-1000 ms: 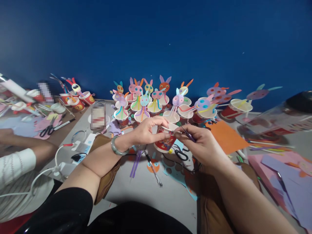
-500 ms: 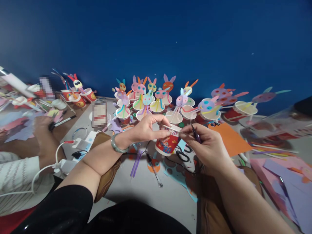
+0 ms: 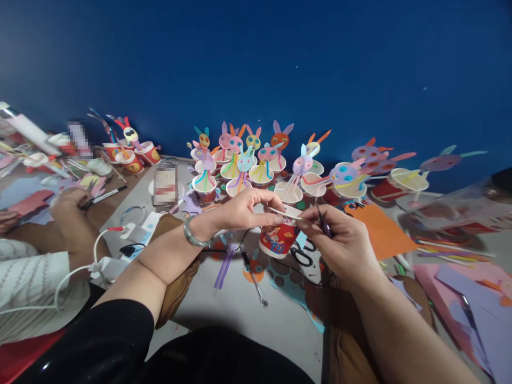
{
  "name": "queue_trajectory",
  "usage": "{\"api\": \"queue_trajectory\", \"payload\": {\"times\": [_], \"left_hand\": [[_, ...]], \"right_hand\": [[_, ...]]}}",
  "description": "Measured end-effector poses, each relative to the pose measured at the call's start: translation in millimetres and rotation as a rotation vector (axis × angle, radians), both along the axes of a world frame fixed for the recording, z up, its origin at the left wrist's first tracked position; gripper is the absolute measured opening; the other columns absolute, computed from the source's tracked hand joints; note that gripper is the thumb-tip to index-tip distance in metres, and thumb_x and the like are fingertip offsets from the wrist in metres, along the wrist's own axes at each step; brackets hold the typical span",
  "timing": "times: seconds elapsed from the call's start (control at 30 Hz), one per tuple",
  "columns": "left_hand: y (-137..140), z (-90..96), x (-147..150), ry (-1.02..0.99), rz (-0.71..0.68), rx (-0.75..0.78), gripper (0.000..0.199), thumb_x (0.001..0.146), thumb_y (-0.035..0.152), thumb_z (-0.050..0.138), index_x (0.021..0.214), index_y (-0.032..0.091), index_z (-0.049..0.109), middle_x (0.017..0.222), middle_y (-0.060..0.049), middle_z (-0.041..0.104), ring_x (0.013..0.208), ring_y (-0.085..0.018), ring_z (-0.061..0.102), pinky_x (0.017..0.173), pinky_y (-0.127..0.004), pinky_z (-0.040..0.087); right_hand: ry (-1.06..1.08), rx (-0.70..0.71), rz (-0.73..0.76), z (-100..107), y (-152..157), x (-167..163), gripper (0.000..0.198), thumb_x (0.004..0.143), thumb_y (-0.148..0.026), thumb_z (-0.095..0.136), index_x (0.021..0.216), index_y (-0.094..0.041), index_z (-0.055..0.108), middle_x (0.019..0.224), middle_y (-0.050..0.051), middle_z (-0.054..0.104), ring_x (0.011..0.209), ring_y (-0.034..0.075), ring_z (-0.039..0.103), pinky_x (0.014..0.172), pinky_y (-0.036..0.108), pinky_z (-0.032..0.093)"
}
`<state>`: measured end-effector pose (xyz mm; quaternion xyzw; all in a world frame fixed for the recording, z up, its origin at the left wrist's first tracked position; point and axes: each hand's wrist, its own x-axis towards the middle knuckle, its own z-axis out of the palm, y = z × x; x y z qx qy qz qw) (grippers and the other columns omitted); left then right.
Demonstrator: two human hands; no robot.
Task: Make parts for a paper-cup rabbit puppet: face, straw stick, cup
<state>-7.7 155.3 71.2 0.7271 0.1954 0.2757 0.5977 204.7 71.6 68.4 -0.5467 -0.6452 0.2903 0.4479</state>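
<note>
My left hand [image 3: 252, 209], with a jade-like bangle at its wrist, is closed on the rim of a red printed paper cup [image 3: 277, 237]. A thin white edge runs from its thumb toward my right fingertips; whether it is the cup's rim or a separate strip I cannot tell. My right hand [image 3: 340, 237] is closed too, gripping a slim dark purple pointed tool [image 3: 325, 224], its fingertips at the cup's right side. Below the cup lie black-handled scissors [image 3: 303, 255], a pen [image 3: 255, 280], purple strips [image 3: 225, 266] and a blue paper piece [image 3: 298, 296] with round holes.
Several paper cups with bunny-like paper heads [image 3: 245, 161] stand along the blue wall [image 3: 256, 64]. Orange paper [image 3: 380, 229] and purple sheets [image 3: 460, 298] lie to the right. At left are a power strip [image 3: 140, 237] with white cables and another person's hand [image 3: 70, 205].
The whole view has shifted slightly. The cup has tipped a little, showing more of its opening, and the white edge now slants down toward my right fingers. Both hands keep their grip.
</note>
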Motion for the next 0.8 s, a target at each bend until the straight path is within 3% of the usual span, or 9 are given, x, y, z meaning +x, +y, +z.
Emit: {"api": "queue_trajectory", "payload": {"times": [0.13, 0.37, 0.53, 0.67, 0.8], "left_hand": [[1.5, -0.4, 0.4, -0.014, 0.030, 0.019, 0.023, 0.086, 0.035, 0.079, 0.088, 0.016, 0.068, 0.078, -0.001, 0.068, 0.070, -0.010, 0.062, 0.067, -0.025, 0.050], [6.1, -4.6, 1.7, -0.042, 0.055, 0.063, 0.029, 0.087, 0.043, 0.078, 0.084, 0.015, 0.069, 0.081, -0.004, 0.069, 0.075, -0.012, 0.064, 0.071, -0.027, 0.052], [7.5, -7.7, 3.4, -0.082, 0.263, 0.005, 0.028, 0.084, 0.041, 0.079, 0.089, 0.015, 0.071, 0.086, -0.004, 0.071, 0.077, -0.011, 0.063, 0.073, -0.026, 0.053], [7.2, -7.1, 3.7, -0.070, 0.377, 0.015, 0.022, 0.086, 0.038, 0.073, 0.090, 0.016, 0.072, 0.085, -0.003, 0.070, 0.074, -0.011, 0.062, 0.069, -0.026, 0.051], [8.3, -5.9, 3.7, -0.127, 0.493, 0.144, 0.014, 0.082, 0.032, 0.074, 0.081, 0.018, 0.072, 0.090, -0.004, 0.070, 0.085, -0.013, 0.062, 0.078, -0.029, 0.052]], "right_hand": [[0.027, -0.003, -0.021, -2.0, 1.3, -0.9, 0.020, 0.089, -0.039, 0.071, 0.080, -0.022, 0.066, 0.060, -0.003, 0.047, 0.055, 0.011, 0.038, 0.052, 0.026, 0.035], [0.060, 0.006, -0.046, -2.6, 3.2, -1.1, 0.015, 0.091, -0.036, 0.069, 0.084, -0.023, 0.065, 0.064, -0.003, 0.053, 0.055, 0.012, 0.042, 0.055, 0.027, 0.037], [0.226, 0.030, -0.186, -4.3, 0.8, 0.7, 0.023, 0.092, -0.044, 0.071, 0.097, -0.024, 0.060, 0.066, -0.004, 0.053, 0.052, 0.012, 0.041, 0.049, 0.027, 0.032], [0.192, -0.045, -0.030, -4.6, -3.9, -0.1, 0.038, 0.093, -0.060, 0.068, 0.085, -0.023, 0.060, 0.062, -0.004, 0.046, 0.052, 0.011, 0.036, 0.046, 0.027, 0.027], [0.225, -0.131, 0.135, -8.7, -6.4, -5.7, 0.052, 0.086, -0.074, 0.068, 0.086, -0.022, 0.061, 0.059, -0.005, 0.040, 0.050, 0.010, 0.032, 0.043, 0.026, 0.023]]}}
